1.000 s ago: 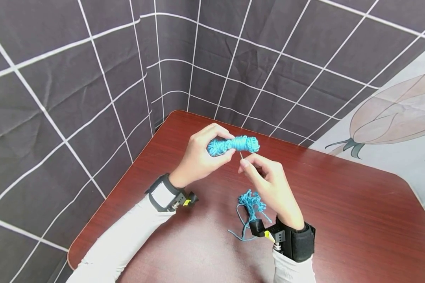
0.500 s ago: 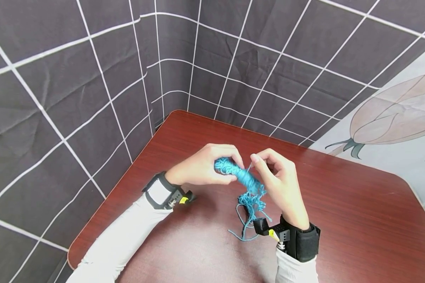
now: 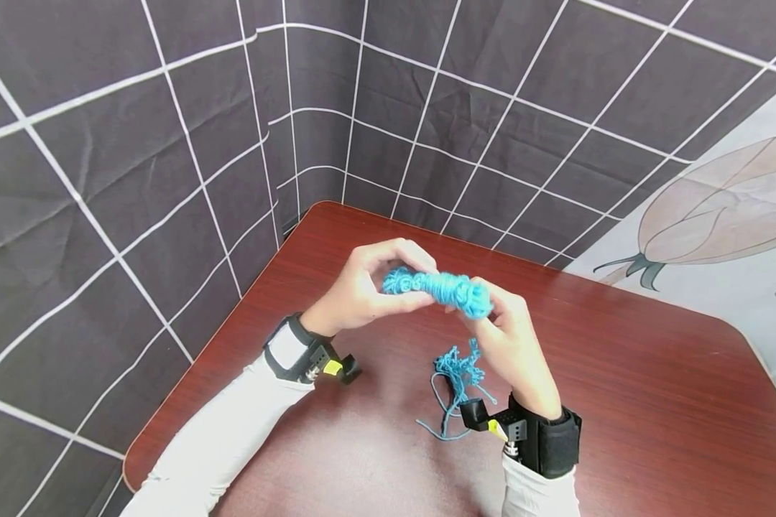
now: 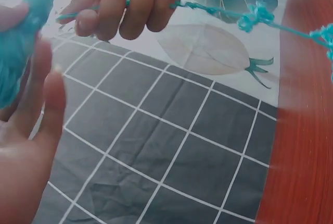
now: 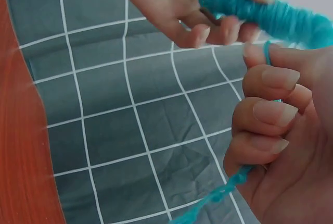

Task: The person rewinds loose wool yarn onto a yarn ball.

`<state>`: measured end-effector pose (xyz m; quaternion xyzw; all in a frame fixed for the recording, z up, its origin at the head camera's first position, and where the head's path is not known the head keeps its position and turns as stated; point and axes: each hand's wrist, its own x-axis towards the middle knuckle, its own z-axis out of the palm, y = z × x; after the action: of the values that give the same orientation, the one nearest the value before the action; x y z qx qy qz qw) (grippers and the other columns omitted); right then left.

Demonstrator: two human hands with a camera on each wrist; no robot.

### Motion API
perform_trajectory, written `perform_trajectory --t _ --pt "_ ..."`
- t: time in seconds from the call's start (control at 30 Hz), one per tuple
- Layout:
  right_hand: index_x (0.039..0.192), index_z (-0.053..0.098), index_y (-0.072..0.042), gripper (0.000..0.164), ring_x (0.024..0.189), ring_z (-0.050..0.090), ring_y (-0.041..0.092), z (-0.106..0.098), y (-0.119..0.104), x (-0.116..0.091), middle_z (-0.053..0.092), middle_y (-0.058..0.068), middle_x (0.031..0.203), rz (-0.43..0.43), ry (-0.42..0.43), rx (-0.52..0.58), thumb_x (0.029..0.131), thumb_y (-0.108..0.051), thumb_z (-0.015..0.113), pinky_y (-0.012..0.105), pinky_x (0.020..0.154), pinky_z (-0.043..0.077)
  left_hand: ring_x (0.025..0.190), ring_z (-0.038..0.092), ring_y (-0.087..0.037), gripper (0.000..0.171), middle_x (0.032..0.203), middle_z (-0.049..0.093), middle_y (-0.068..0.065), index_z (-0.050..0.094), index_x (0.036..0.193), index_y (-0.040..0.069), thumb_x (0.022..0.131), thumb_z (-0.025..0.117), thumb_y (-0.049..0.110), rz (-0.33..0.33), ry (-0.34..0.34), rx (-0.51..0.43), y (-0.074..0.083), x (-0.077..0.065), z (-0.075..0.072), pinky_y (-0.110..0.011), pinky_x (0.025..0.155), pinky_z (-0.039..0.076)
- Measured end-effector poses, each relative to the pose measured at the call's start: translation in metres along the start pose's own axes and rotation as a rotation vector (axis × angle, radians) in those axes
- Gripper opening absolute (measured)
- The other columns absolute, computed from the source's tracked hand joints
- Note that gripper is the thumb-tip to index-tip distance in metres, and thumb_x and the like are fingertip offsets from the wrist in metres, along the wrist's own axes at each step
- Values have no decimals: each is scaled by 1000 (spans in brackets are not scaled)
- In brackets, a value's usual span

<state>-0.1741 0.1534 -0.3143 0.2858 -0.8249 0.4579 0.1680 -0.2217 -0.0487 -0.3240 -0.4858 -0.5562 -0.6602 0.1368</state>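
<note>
A bundle of turquoise yarn (image 3: 449, 289), wound tightly round its middle, is in my left hand (image 3: 362, 294) above the table. Thumb and fingers grip it near its left end. Just beyond the bundle's right end, my right hand (image 3: 509, 337) is partly hidden behind it. In the right wrist view that hand's fingers (image 5: 265, 114) curl round a yarn strand (image 5: 226, 188), which loops over the index finger. The strand (image 4: 213, 10) trails from the right hand in the left wrist view, with small knotted clusters along it.
A loose tuft of knotted turquoise yarn (image 3: 458, 370) with trailing ends lies on the reddish-brown table (image 3: 653, 388) beneath the hands. Dark cloth with a white grid (image 3: 478, 108) hangs behind and to the left. A printed flower panel (image 3: 724, 208) hangs at right.
The bundle swung down and tilted, then came back up nearly level. The right hand has gone from the near side of the bundle, over its top, to behind its right end.
</note>
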Motion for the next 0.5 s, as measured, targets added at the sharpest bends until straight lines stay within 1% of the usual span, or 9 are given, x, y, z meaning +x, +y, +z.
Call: perform_trajectory --t 0.1,0.13,0.17,0.23,0.3,0.4,0.43,0.5 --pt "82 65 -6 11 49 41 8 2 0 0 50 0 58 -14 -31 -32 89 -4 57 25 44 35 87 59 -24 28 94 63 -17 61 95 -6 70 73 -7 -1 95 69 -2 0 0 -40 73 54" --pt "81 65 -7 11 45 37 8 2 -1 0 47 -1 56 -10 -41 -40 90 -6 57 25 42 33 87 59 -23 28 94 63 -15 61 96 -4 71 73 -5 -5 119 101 -2 0 1 -38 73 55" --pt "80 64 -9 13 44 35 8 3 -1 0 44 -1 53 -7 -52 -45 90 -8 56 25 41 33 87 59 -21 27 94 64 -14 61 96 -3 72 73 -3 -11 136 137 -3 0 1 -36 73 55" --pt "80 64 -11 13 43 35 8 3 -3 0 44 -1 53 -2 -66 -47 91 -10 56 25 41 33 87 59 -17 25 94 64 -11 62 95 -1 73 73 2 -17 158 229 -3 1 3 -35 74 54" --pt "80 63 -12 13 43 35 9 3 -4 0 44 -2 52 3 -70 -45 91 -11 56 25 40 33 87 58 -15 23 93 65 -10 63 94 1 73 73 5 -21 164 333 -2 1 4 -33 75 54" --pt "79 62 -12 13 45 36 9 3 -4 0 44 -1 53 8 -62 -35 91 -11 56 26 41 33 86 57 -12 22 90 64 -9 64 91 1 71 73 2 -25 146 460 8 4 8 -32 74 53" --pt "79 62 -12 13 46 36 9 2 -4 0 45 -1 54 14 -53 -34 91 -11 57 26 41 32 85 56 -12 21 90 64 -10 64 90 0 70 73 1 -29 131 487 11 4 9 -32 73 53" --pt "78 62 -12 14 47 36 9 2 -5 0 47 0 56 23 -35 -26 91 -12 57 26 42 32 83 56 -13 20 89 62 -10 64 89 -1 70 72 -1 -45 83 510 18 6 10 -32 72 52"
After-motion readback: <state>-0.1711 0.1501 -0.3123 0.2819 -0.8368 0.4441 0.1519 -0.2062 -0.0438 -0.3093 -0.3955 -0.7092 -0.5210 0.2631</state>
